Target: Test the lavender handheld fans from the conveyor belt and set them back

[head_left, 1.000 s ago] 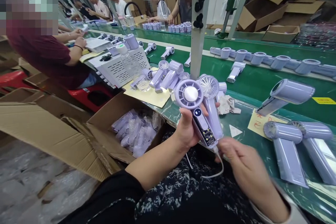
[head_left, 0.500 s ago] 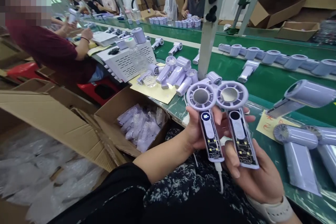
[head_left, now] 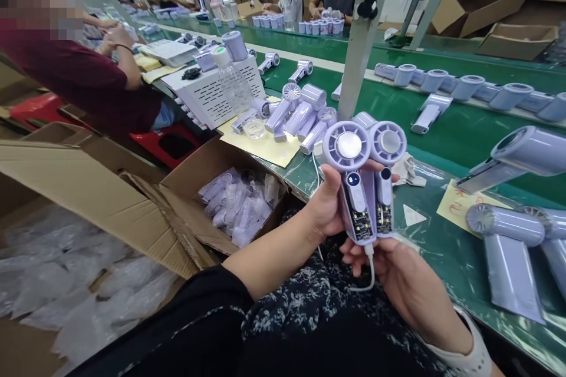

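We have the front fan [head_left: 359,209] just right of the frame's centre, upright with a slight tilt; our left hand [head_left: 328,206] is closed round it, thumb at its left edge, fingers behind, one fingertip showing past the second fan [head_left: 384,191], which sits against the front one on its right; our right hand [head_left: 409,280] is at the bottom of both, fingers curled by the plug of the white cable [head_left: 372,274]; can't tell whether they pinch it. Status as far as we see: the front fan has the plug at its base and its round display is lit, so we judge hookup done there; the second fan's display is dark and no plug shows on it, so we'd count that one as not done; the loose fans [head_left: 300,118] at upper centre and the wrapped-looking fans [head_left: 513,247] at lower right are out of our hands, status unclear. Looks: glossy lilac shell; spoked ring round a pale silvery disc; long light button plate under the display; dark lower panel with circuit pattern and small yellowish squares; no damage we can make out.
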`<state>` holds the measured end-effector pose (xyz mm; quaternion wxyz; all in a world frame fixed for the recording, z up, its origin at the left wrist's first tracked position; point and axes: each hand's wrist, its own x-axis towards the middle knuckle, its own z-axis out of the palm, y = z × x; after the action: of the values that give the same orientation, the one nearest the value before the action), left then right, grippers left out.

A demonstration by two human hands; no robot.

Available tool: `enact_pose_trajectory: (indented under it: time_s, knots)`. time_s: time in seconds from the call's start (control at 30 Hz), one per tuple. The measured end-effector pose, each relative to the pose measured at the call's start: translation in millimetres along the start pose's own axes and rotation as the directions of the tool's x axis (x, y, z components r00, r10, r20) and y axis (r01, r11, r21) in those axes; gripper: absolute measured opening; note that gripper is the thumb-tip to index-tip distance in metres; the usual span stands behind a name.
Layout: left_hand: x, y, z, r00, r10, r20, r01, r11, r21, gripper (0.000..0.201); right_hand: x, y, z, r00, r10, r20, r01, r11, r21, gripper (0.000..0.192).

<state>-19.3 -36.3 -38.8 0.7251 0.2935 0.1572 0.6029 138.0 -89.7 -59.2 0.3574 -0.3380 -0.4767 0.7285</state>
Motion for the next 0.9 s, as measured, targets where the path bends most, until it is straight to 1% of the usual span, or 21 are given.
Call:
enact_pose_trajectory:
  time_s: [0.13,0.2,0.27,0.37,0.43,0.47,0.5,0.57,0.63,0.7,0.77,0.83,0.9]
  knots:
    - [0.1,-6.4,-0.1,0.993,0.049,-0.107,-0.046,0.998,0.035,0.073,2.1,-4.0,4.2,0.994,-0.047,-0.096,0.030,0.985,-0.169,0.038]
    - [-1.0,-8.1,4.9,0.980,0.092,-0.174,-0.089,0.996,0.025,0.072,1.3,-6.7,4.7,0.991,-0.105,-0.084,0.078,0.959,-0.273,0.035]
    - [-2.5,-7.9,11.0,0.968,0.126,-0.216,-0.128,0.992,0.003,0.071,-1.3,-9.8,4.3,0.980,-0.197,-0.033,0.170,0.908,-0.383,0.031]
    - [-3.1,-4.0,17.1,0.968,0.129,-0.215,-0.141,0.989,-0.039,0.070,-5.3,-14.8,4.0,0.953,-0.298,0.054,0.290,0.845,-0.449,0.027]
    - [-2.0,0.4,17.5,0.969,0.119,-0.218,-0.138,0.988,-0.074,0.069,-6.0,-18.0,4.6,0.935,-0.334,0.123,0.352,0.818,-0.455,0.030]
    - [-1.4,2.7,16.9,0.968,0.119,-0.223,-0.141,0.987,-0.083,0.069,-5.7,-19.4,4.9,0.930,-0.341,0.138,0.365,0.809,-0.462,0.033]
    - [-1.1,4.8,16.2,0.967,0.121,-0.226,-0.143,0.986,-0.085,0.068,-5.2,-20.7,5.1,0.931,-0.341,0.126,0.359,0.805,-0.472,0.035]
    - [-1.7,7.6,14.9,0.968,0.133,-0.215,-0.149,0.987,-0.060,0.069,-4.0,-22.4,5.2,0.948,-0.316,0.039,0.294,0.822,-0.487,0.035]
    - [-3.9,8.0,14.5,0.973,0.150,-0.174,-0.155,0.988,-0.018,0.070,-3.6,-22.2,5.6,0.963,-0.265,-0.056,0.210,0.861,-0.463,0.039]
    - [-6.5,6.0,14.0,0.974,0.194,-0.121,-0.191,0.981,0.038,0.070,-3.9,-19.4,7.9,0.972,-0.212,-0.103,0.158,0.911,-0.382,0.043]
    - [-8.2,2.0,12.0,0.965,0.256,-0.063,-0.248,0.963,0.110,0.070,-3.7,-13.4,12.9,0.973,-0.172,-0.156,0.129,0.959,-0.252,0.045]
    - [-8.3,-2.9,8.5,0.956,0.293,-0.021,-0.286,0.945,0.159,0.073,-2.4,-5.5,19.3,0.964,-0.145,-0.223,0.116,0.984,-0.137,0.046]
    - [-7.2,-6.4,4.3,0.954,0.300,-0.010,-0.293,0.940,0.175,0.075,-0.8,0.4,23.8,0.952,-0.148,-0.268,0.123,0.986,-0.108,0.050]
